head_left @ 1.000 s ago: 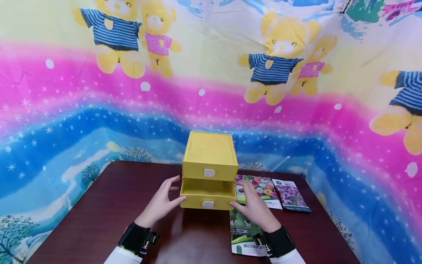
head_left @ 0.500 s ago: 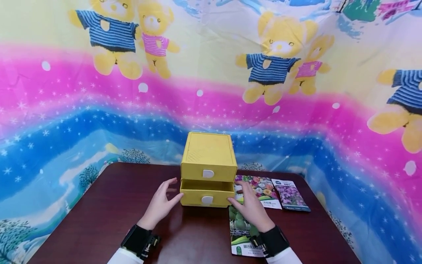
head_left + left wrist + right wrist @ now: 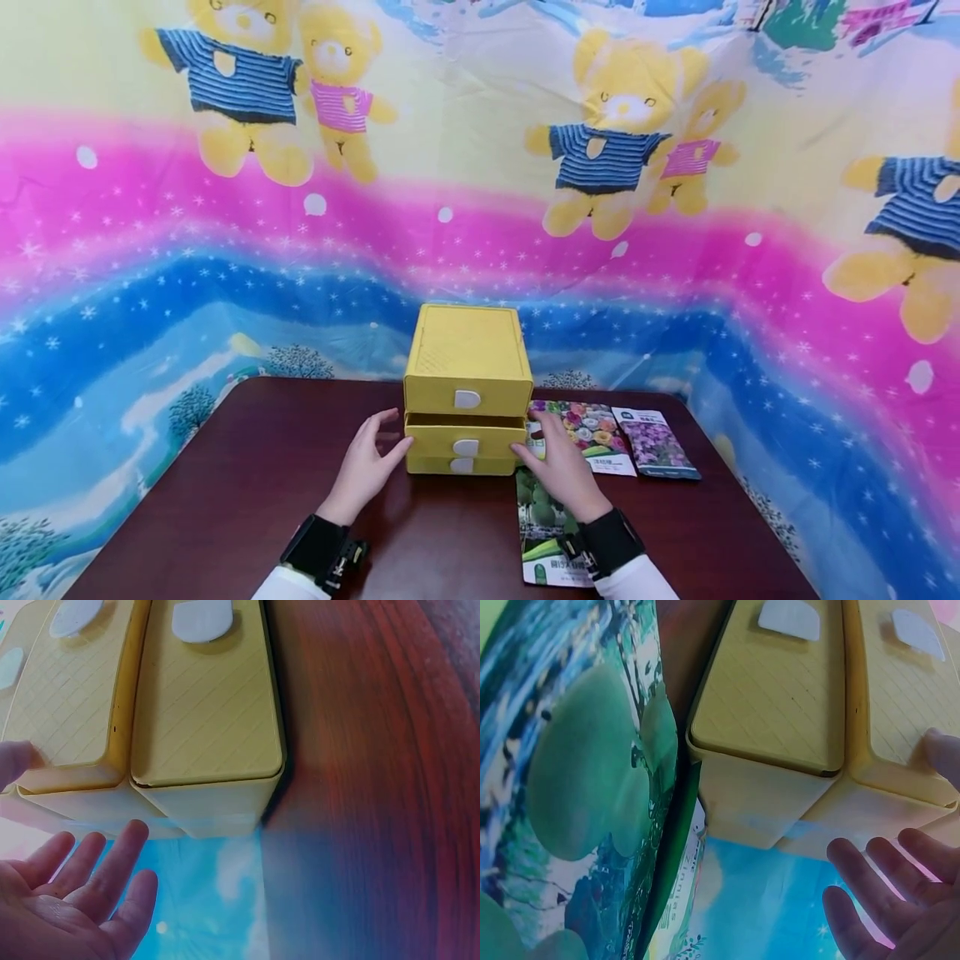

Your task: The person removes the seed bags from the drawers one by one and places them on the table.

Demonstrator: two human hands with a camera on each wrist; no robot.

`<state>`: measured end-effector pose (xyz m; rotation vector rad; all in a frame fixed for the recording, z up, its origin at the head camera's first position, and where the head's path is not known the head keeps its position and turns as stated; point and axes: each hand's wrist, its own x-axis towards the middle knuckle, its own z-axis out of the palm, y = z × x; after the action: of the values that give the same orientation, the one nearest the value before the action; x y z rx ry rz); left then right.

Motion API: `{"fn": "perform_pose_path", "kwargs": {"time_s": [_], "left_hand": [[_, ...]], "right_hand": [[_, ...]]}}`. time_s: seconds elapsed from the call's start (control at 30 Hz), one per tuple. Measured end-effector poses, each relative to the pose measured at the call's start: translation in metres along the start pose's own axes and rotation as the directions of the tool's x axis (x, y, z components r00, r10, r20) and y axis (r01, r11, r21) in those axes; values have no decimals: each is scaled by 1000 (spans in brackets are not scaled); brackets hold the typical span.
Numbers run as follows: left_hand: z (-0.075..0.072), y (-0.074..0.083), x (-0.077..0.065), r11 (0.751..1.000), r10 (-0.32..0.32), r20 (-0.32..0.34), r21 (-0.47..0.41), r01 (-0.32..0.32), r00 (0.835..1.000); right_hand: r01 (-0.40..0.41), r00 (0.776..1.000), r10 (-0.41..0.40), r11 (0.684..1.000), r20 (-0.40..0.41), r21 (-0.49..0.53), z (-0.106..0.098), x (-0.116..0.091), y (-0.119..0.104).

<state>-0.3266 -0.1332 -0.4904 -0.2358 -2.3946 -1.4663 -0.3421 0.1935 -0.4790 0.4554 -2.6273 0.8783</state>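
A yellow three-drawer box [image 3: 468, 342] with white pull tabs stands on the table. Its middle drawer [image 3: 435, 442] juts out a little past the drawers above and below. My left hand [image 3: 363, 462] is at the box's left side, its thumb [image 3: 13, 761] on the drawer front's left end. On the other side, the thumb [image 3: 941, 754] of my right hand [image 3: 561, 467] touches the front's right end. The fingers of both hands are spread along the sides, loosely bent and apart from the box in the wrist views.
Right of the box lie a packet with mixed flowers [image 3: 600, 433] and one with purple flowers [image 3: 660, 450]. A green packet [image 3: 543, 508] lies nearer, partly under my right hand. The table [image 3: 270, 467] is dark red wood. A teddy-bear cloth [image 3: 480, 150] hangs behind.
The middle drawer has slid back into the box, from well out to only a little out. Both hands moved with it, thumbs at its front. The lowest drawer's tab has come into sight.
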Motion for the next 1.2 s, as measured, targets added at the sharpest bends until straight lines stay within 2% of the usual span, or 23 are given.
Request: {"fn": "perform_pose_path", "kwargs": {"time_s": [0.6,0.8,0.97,1.2], "left_hand": [[1,-9,12,998,-64,-4,-20,64,998],[2,-11,17,998,-52,-20,-47,51,998],[1,-13,18,997,-63,-22,-39,62,998],[3,-13,19,998,-45,-31,-36,44,999]], "right_hand": [[-30,999,29,999,-37,-32,5,11,0],[-35,998,33,999,-46,-29,6,15,1],[-23,998,21,1000,-53,-19,7,16,2],[-38,998,37,999,-44,-14,8,17,3]]}}
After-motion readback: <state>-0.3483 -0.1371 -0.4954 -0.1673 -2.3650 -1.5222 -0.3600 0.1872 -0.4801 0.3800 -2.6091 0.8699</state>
